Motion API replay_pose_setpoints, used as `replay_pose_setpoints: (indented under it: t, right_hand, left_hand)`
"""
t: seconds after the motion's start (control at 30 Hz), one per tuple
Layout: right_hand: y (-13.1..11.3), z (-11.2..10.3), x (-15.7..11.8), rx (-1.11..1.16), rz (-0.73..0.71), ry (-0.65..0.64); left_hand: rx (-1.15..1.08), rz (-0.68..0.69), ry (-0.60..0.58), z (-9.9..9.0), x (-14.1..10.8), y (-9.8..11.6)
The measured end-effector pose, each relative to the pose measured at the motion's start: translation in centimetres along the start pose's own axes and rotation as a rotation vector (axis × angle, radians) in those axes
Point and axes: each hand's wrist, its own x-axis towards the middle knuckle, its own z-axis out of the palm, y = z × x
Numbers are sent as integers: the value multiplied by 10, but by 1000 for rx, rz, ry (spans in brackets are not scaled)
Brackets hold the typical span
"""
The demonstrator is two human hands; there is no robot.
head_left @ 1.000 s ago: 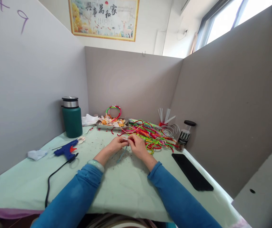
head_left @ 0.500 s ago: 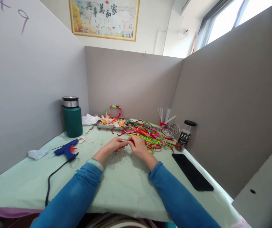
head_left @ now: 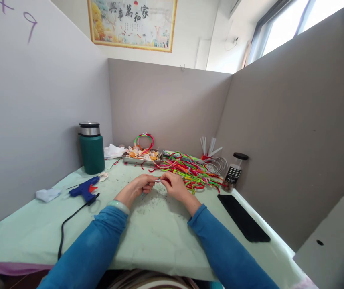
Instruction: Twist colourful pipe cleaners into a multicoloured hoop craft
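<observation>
My left hand (head_left: 140,186) and my right hand (head_left: 174,185) meet over the middle of the table, both with closed fingers. Between the fingertips runs a small, thin whitish piece (head_left: 157,180), pinched by both hands and too small to name. Just below my left fingers a bit of something greyish shows, mostly hidden by the hand. Dark specks lie scattered on the pale green cloth (head_left: 160,241) beneath. Behind my right hand spreads a pile of colourful pipe cleaners (head_left: 190,168), red, green, pink and orange.
On the left are a blue glue gun (head_left: 84,190) with a black cord, a green bottle (head_left: 92,150) and crumpled tissue (head_left: 48,195). A metal tray (head_left: 138,161) of small pieces stands at the back. A jar (head_left: 234,172) and a black flat object (head_left: 244,218) lie right. Grey partitions surround the table.
My left hand has drawn slightly left, widening the gap between the fingertips, so more of the thin piece shows. The right hand stays nearly in place.
</observation>
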Motion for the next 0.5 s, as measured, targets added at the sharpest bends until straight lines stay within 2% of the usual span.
replay_pose_setpoints:
  t: [0.2, 0.4, 0.5]
  right_hand:
    - [3, 2, -2, -29, -55, -59]
    - [5, 5, -3, -59, -55, -46]
    - [5, 5, -3, -57, -56, -52]
  left_hand:
    - [135, -22, 85, -1, 4, -5]
    - [275, -14, 219, 10, -3, -2]
    - [311, -9, 226, 11, -6, -1]
